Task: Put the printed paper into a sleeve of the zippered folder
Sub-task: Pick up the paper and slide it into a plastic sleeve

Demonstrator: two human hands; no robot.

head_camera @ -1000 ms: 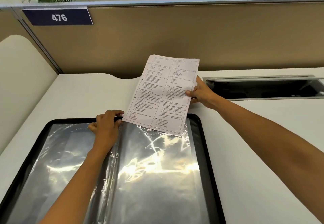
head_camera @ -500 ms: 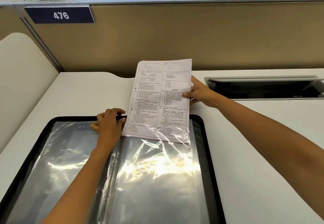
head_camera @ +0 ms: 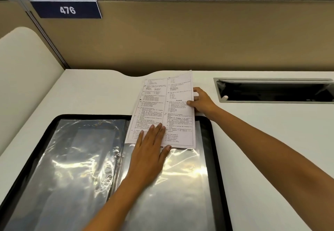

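Observation:
The zippered folder lies open on the desk, black-rimmed, with shiny clear sleeves on its left and right halves. The printed paper lies almost flat, its lower end over the top of the right sleeve and its upper half sticking out past the folder onto the desk. I cannot tell whether its lower end is under the plastic. My left hand rests flat on the paper's lower part, fingers spread, thumb at its bottom edge. My right hand pinches the paper's right edge.
The white desk runs to a tan partition bearing a blue sign "476". A rectangular cable opening with a metal frame is sunk into the desk right of my right hand. A cream panel stands at the left.
The paper has tipped down from upright to nearly flat and slid toward me. My left hand left the folder's top centre and now presses flat on the paper.

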